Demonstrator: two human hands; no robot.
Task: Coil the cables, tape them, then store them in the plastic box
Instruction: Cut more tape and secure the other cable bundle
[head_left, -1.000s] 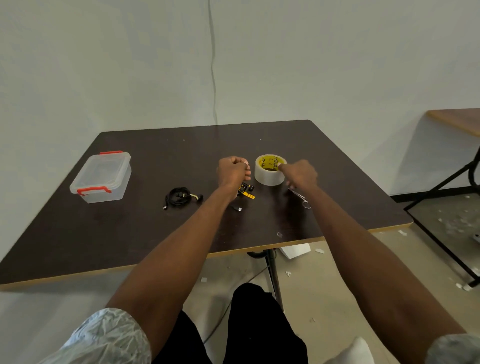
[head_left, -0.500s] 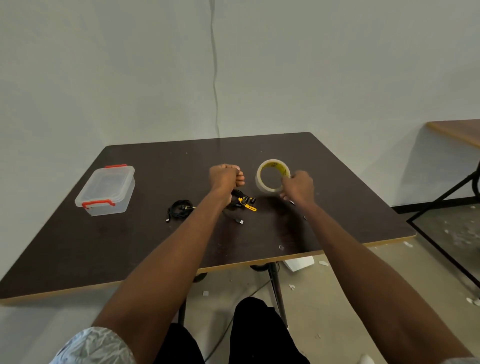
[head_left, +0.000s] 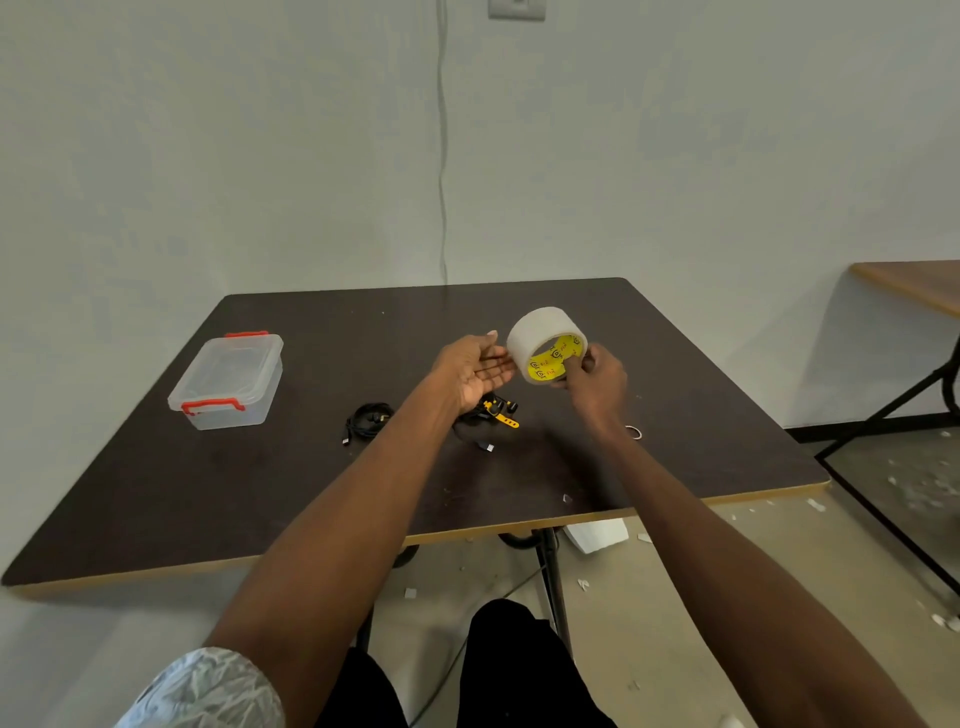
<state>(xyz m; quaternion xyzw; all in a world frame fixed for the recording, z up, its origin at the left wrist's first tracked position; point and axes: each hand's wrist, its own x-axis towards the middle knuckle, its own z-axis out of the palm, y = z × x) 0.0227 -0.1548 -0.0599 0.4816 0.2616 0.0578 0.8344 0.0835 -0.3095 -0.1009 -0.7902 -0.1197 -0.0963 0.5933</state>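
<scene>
Your tape roll (head_left: 540, 332) is translucent, whitish plastic film, matt-looking outside, with a glossy yellow printed core. Plastic box (head_left: 228, 382): clear, smooth plastic, slightly frosted, with red plastic latches. Table (head_left: 208, 493): dark matt laminate top, a few specks, pale wood-coloured edge band. Coiled cable (head_left: 368, 419): black, smooth jacket, slight sheen. Your sleeve (head_left: 208, 691) is crinkled light cloth.

- Soft, even light is filling the room; the pale wall (head_left: 675, 156) is reading bright, with no glare.
- The table (head_left: 260, 493) is casting a faint shadow onto the floor beneath its near edge.
- The wide lens is bowing the table edges and stretching the forearms near the frame bottom.
- Fine detail is looking slightly smeared, mostly toward the corners.
</scene>
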